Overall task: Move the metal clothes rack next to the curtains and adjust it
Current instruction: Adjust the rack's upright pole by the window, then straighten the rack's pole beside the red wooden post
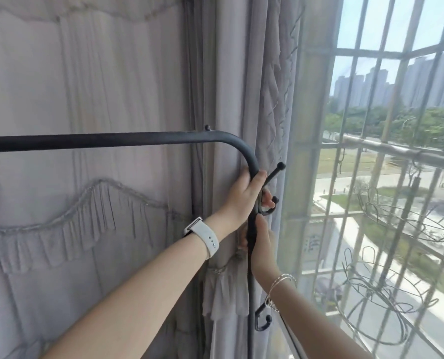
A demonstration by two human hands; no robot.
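Note:
The black metal clothes rack (117,140) runs as a horizontal bar from the left edge, bends down at its right corner and continues as a vertical post. It stands right against the grey curtains (127,81). My left hand (244,195), with a white watch strap on the wrist, grips the post just below the bend. My right hand (261,244), with silver bangles on the wrist, grips the same post a little lower. A side hook (275,172) sticks out by my left hand, and a second hook (263,318) sits lower down.
A barred window (371,156) fills the right side, with wire plant holders (386,301) fixed outside the bars. A curtain tieback (226,268) gathers the fabric just left of the post. A frilled grey drape covers the left half.

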